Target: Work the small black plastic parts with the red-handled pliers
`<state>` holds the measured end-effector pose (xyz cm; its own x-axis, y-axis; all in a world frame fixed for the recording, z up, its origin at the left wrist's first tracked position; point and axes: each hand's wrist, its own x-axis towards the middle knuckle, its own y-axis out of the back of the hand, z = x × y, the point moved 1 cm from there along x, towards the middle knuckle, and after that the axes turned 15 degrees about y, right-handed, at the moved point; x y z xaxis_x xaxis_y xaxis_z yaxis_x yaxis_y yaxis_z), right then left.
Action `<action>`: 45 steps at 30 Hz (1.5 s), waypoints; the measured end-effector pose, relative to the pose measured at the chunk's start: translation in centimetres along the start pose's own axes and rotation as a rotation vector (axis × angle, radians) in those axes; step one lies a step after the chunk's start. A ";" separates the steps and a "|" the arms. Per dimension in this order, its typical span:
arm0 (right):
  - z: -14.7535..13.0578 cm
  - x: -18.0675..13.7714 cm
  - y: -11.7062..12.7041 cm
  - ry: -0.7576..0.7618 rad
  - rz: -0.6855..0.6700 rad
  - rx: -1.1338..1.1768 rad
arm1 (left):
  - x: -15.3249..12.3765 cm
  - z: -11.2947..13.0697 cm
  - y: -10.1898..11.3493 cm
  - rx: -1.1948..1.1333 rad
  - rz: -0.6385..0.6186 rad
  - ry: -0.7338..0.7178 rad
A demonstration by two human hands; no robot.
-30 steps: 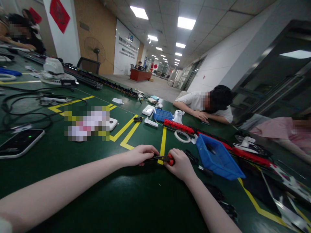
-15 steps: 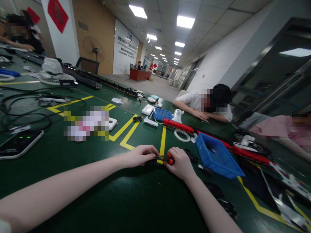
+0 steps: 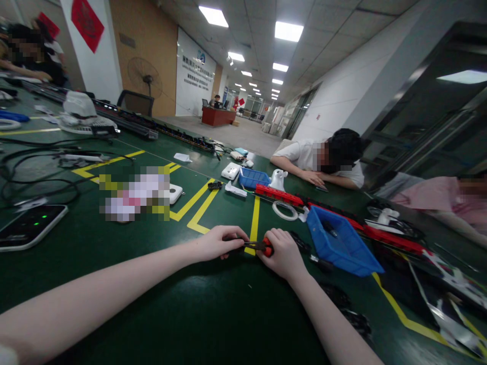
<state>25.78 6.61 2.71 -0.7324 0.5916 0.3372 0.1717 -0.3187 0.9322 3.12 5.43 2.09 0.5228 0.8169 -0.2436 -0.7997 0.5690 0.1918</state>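
Observation:
My right hand [image 3: 282,253] is closed round the red handles of a pair of pliers [image 3: 259,246]. Their dark jaws point left, toward the fingers of my left hand [image 3: 222,243]. Thumb and fingers of that hand are pinched together at the tip of the jaws. Whatever sits between them is mostly hidden and too small to name. Both hands are close together, just above the green tabletop [image 3: 213,309], near a yellow tape line [image 3: 256,218].
Right of my hands stands a blue bin [image 3: 342,241] with a dark item inside; black cables [image 3: 300,242] lie beside it. Beyond are a red strip [image 3: 279,195], a white ring [image 3: 285,211] and a smaller blue tray [image 3: 254,178]. A person [image 3: 323,157] leans on the far edge. A phone-like device [image 3: 30,228] lies left.
Both hands keep nearly the same place and grip, with the pliers still in my right hand. The view has shifted very slightly.

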 end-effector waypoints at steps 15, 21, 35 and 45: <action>-0.1 0.1 0.2 0.008 0.003 -0.041 | 0.0 0.1 -0.1 0.034 0.061 -0.009; -0.1 0.1 0.2 0.012 0.009 -0.053 | -0.3 0.4 -0.2 0.063 0.072 -0.003; -0.2 -0.1 0.0 0.076 0.061 -0.167 | -0.5 0.7 -0.4 0.109 0.096 0.014; -0.2 0.0 0.1 0.061 0.063 -0.164 | -0.4 0.6 -0.3 0.113 0.079 0.024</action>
<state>25.68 6.41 2.78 -0.7633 0.5221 0.3805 0.1120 -0.4731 0.8738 3.33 4.99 2.70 0.4512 0.8579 -0.2457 -0.7989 0.5110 0.3171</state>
